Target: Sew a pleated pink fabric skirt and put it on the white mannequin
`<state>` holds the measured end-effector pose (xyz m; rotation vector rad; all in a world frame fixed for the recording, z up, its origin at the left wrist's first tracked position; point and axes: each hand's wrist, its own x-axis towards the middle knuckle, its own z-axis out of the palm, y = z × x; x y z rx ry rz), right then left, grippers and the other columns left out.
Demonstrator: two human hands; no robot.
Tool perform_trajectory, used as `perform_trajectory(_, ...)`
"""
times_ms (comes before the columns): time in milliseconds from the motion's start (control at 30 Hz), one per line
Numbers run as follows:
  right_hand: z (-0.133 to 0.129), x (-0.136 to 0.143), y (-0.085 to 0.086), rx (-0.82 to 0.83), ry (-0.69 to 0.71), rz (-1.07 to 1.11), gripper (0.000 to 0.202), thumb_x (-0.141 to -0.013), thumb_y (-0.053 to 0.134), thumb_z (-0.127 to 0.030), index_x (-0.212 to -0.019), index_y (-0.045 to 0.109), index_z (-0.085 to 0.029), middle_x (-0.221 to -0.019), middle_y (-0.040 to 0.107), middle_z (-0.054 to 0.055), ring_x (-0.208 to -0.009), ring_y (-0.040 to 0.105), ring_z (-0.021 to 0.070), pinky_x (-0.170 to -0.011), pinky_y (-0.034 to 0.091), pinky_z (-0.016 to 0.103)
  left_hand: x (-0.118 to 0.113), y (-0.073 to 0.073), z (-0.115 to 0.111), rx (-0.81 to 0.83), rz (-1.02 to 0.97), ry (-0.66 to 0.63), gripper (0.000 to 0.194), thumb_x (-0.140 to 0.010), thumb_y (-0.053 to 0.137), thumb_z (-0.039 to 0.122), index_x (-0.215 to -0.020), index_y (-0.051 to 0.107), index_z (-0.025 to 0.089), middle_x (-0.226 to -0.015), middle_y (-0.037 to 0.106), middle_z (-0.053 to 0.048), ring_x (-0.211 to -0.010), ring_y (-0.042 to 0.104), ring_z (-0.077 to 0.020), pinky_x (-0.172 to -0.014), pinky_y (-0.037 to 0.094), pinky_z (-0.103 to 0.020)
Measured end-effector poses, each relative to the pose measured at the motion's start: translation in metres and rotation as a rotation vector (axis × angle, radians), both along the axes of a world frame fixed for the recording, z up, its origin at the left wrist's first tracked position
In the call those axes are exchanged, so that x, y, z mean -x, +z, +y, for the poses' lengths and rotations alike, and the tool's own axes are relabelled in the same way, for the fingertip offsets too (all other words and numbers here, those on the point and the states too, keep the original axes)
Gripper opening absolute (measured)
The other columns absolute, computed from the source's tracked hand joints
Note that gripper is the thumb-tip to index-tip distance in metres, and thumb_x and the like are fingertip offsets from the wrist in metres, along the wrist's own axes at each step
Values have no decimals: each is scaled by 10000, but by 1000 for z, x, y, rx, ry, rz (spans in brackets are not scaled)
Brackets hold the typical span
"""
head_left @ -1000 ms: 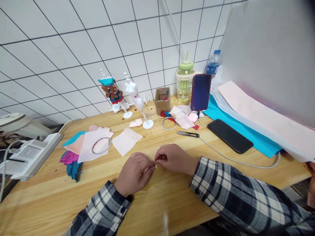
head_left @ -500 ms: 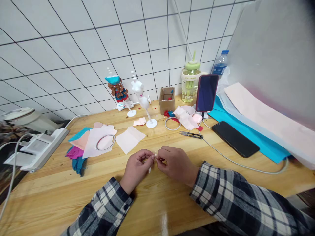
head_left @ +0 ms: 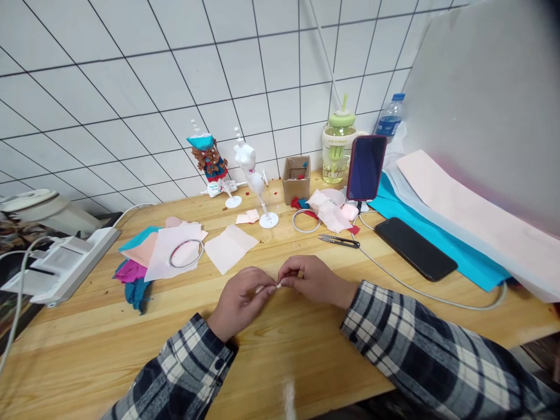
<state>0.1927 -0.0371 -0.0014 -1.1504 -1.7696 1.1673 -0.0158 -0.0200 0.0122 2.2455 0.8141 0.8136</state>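
Between my fingertips is a small pale piece, too small to make out clearly. My left hand pinches it from the left, fingers closed. From the right, my right hand holds it between thumb and forefinger, its fingertips meeting those of the left. Beyond my hands lies a pale pink paper sheet on the wooden table. Black thread snips rest behind my right hand. A bare white mannequin stands upright on its round base, farther back.
Coloured papers with a wire ring lie at left, near a power strip. Behind are a dressed mannequin, a cardboard box and a green-lidded bottle. A black phone and cable lie right.
My left fingers have turned, and the pale piece that hung below them no longer hangs down. My right hand's fingertips have dropped slightly and stretched toward the left ones. The view has shifted slightly.
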Motion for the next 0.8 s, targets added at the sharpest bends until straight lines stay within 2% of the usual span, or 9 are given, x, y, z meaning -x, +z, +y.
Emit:
perform_trajectory(67, 2, -4, -1, -151, 75, -124, 86, -804, 641, -133, -828, 709, -180, -790, 691, 4, -744, 605, 129, -688, 435, 245, 2, 3, 1, -126, 80, -124, 86, -865, 588, 162, -888, 666, 188, -808, 700, -37, -768, 614, -156, -741, 445, -294)
perform_trajectory(167, 1, -8, 1, -336, 158, -315, 105, -827, 636, -144, -833, 725, -198, -794, 697, 5, -771, 606, 145, -696, 415, 259, 1, 3, -1, -190, 195, -222, 107, -860, 578, 149, -913, 657, 199, -791, 704, -29, -759, 613, -164, -746, 434, -310)
perform_trajectory(300, -4, -8, 8, -476, 94, -484, 106, -870, 606, -209, -831, 703, -191, -821, 683, 27, -782, 590, 164, -692, 398, 282, -4, 1, -7, -220, 319, -245, 93, -868, 559, 168, -862, 646, 201, -772, 702, -16, -740, 623, -164, -733, 431, -309)
perform_trajectory(400, -4, -8, 11, -415, -30, -440, 87, -859, 602, -198, -843, 685, -179, -818, 668, 31, -758, 578, 150, -680, 400, 272, -6, 0, -9, -305, 336, -172, 88, -870, 561, 175, -848, 644, 195, -738, 687, -15, -705, 613, -163, -694, 425, -303)
perform_trajectory(500, -1, -10, 10, -213, -133, -298, 123, -839, 630, -245, -913, 689, -166, -821, 667, 27, -709, 570, 128, -663, 420, 257, -3, -1, -6, -400, 282, -61, 55, -862, 590, 177, -860, 643, 192, -711, 664, -14, -684, 599, -158, -670, 419, -294)
perform_trajectory(633, 1, -9, 6, 28, -42, -189, 217, -834, 642, -356, -920, 710, -169, -827, 696, 23, -684, 574, 122, -619, 426, 244, 0, -2, -4, -460, 206, 30, 63, -845, 616, 154, -887, 643, 194, -740, 660, -14, -697, 602, -149, -685, 432, -288)
perform_trajectory(800, -4, -2, 6, 39, -5, -157, 190, -822, 651, -330, -896, 730, -174, -793, 692, 14, -672, 566, 116, -613, 425, 239, -2, 1, -6, -495, 208, 32, 49, -849, 603, 155, -846, 641, 186, -705, 648, -16, -671, 595, -150, -657, 435, -287)
